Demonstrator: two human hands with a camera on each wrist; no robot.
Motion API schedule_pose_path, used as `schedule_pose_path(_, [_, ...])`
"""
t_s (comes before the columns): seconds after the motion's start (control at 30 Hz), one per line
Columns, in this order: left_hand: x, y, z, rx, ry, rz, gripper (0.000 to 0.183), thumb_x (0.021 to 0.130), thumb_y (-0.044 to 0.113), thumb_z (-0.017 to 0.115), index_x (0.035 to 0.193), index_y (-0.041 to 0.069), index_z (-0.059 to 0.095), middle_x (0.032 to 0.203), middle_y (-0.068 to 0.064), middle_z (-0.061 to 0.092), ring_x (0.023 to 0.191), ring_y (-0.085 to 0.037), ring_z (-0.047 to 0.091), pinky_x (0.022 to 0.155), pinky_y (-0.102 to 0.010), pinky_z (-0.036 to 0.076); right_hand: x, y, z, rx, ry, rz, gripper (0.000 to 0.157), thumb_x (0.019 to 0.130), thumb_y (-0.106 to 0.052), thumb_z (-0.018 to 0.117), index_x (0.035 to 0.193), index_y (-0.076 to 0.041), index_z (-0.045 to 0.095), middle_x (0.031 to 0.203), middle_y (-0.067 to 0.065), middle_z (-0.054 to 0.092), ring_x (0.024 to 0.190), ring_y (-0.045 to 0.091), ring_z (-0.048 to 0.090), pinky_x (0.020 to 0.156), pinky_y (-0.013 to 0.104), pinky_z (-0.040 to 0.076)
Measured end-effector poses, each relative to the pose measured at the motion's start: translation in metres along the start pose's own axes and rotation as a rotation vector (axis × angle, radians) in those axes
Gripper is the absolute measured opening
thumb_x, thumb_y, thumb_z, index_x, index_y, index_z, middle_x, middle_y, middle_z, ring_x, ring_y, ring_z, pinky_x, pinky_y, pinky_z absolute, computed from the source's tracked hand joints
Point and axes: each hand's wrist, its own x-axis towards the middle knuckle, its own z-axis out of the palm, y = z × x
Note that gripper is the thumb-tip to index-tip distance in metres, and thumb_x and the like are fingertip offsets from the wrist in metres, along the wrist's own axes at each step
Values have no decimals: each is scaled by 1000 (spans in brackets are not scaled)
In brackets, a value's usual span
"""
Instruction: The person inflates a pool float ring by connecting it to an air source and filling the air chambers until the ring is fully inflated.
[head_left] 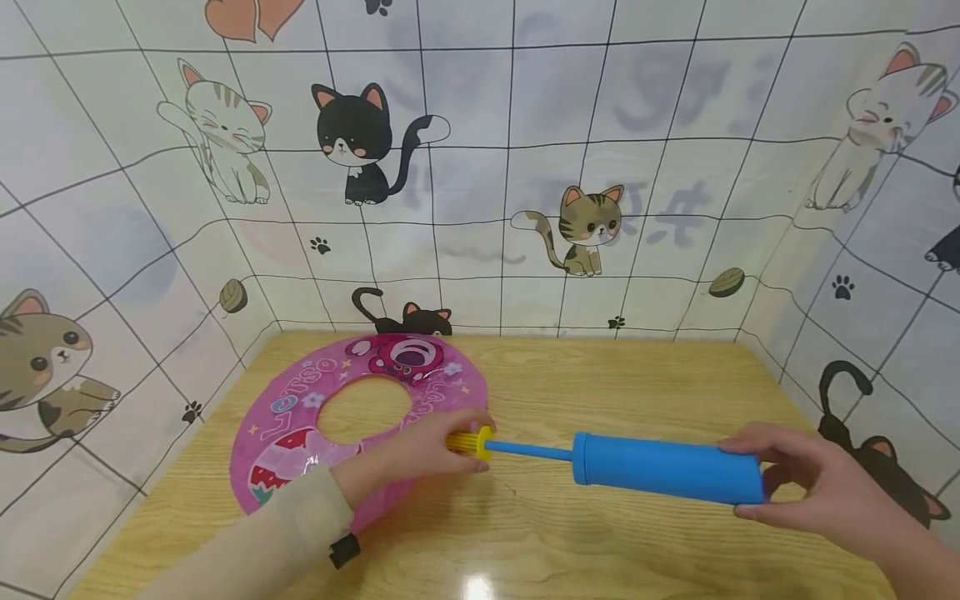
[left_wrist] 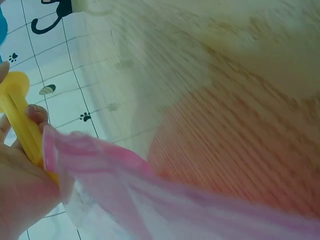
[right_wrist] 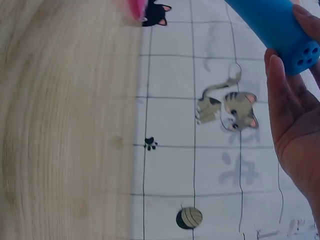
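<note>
A blue hand pump (head_left: 663,468) with a yellow handle (head_left: 471,442) is held level above the table, its thin blue rod partly drawn out. My left hand (head_left: 423,450) grips the yellow handle, fingers curled round it, as the left wrist view also shows. At the other end my right hand (head_left: 810,483) holds the pump's body between thumb and fingers. In the right wrist view the pump's end face (right_wrist: 306,56) shows several small holes. A pink swim ring (head_left: 281,408) with bear and strawberry prints lies flat at the left, partly hidden under my left forearm.
The wooden table (head_left: 600,375) meets a wall covering (head_left: 480,175) printed with cats and a grid at the back and both sides. A small black piece (head_left: 345,551) is at my left sleeve's cuff (head_left: 322,500).
</note>
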Motion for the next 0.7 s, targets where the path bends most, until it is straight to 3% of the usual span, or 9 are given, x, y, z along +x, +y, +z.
schedule_pose_path(0.17, [2,5,4,6,21,24,45,84,37,76,124,29,58,108,6,61,91,-15,54,77,-32,48,19,-4,23,61,-17,20,59,66,15,81,118,-6,65,114,-12,61,81,13,63,57,29,53])
schedule_pose_path(0.47, [7,18,13,-44,-36,-40,65,77,39,81,132,24,50,116,0,59,97,-16,56,81,-31,49,42,-12,55,109,-53,135,49,72,0,84,116,-8,66,105,-4,62,79,17,62,60,32,55])
schedule_pose_path(0.7, [6,20,13,-88,-89,-1,73,76,37,83,137,21,44,121,-2,57,103,-16,57,86,-32,49,48,-22,60,59,-64,125,49,73,-7,85,117,-11,65,101,1,62,78,17,61,60,31,55])
